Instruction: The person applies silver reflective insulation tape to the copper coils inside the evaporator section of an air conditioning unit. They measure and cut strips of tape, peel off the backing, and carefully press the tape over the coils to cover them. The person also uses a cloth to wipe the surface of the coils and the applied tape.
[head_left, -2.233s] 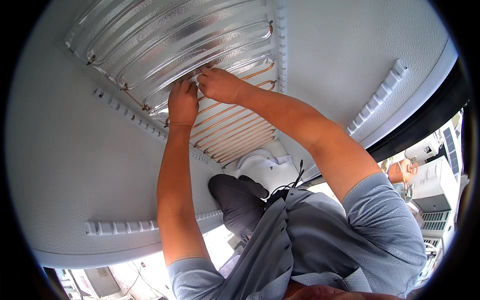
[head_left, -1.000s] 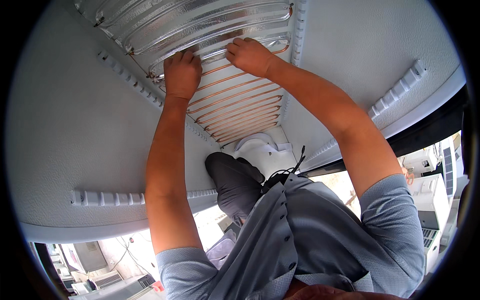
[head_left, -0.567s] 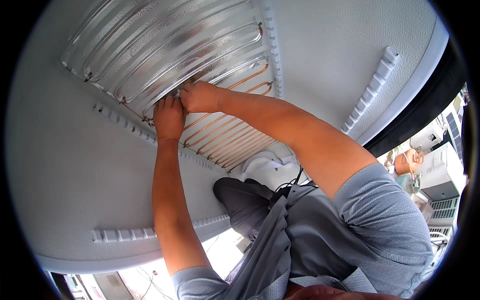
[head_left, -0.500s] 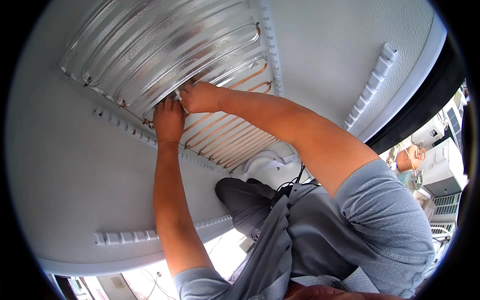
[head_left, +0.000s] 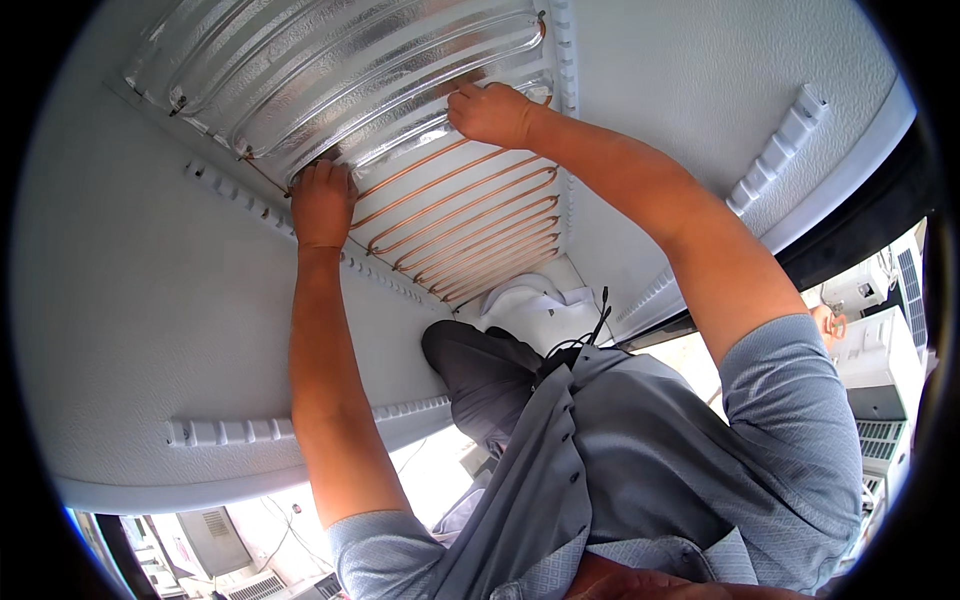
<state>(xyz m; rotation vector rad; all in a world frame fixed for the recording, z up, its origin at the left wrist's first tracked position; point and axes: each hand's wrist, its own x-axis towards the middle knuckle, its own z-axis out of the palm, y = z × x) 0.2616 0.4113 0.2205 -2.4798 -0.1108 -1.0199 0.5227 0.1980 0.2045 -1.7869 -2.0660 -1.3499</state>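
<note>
A coil of copper tubing (head_left: 455, 215) runs in long loops across the back wall of a white cabinet. Shiny foil tape (head_left: 395, 65) covers its upper loops, while the lower ones are bare. At the left end of the lowest foil strip (head_left: 400, 146) is my left hand (head_left: 324, 205), its fingers closed together against the strip. My right hand (head_left: 490, 115) is farther right on the same strip, fingers curled in and pressed to the foil. The fingertips of both hands are partly hidden.
Ribbed shelf rails (head_left: 235, 432) line the left wall, and another rail (head_left: 780, 150) is on the right wall. A white moulded step (head_left: 540, 300) rises beyond the coil's lower end. Outside at right stand white appliance units (head_left: 880, 365). Dark cables (head_left: 597, 325) stick up near my waist.
My right hand has moved right along the foil strip, away from my left hand. The left hand stays at the strip's left end. The view has shifted slightly.
</note>
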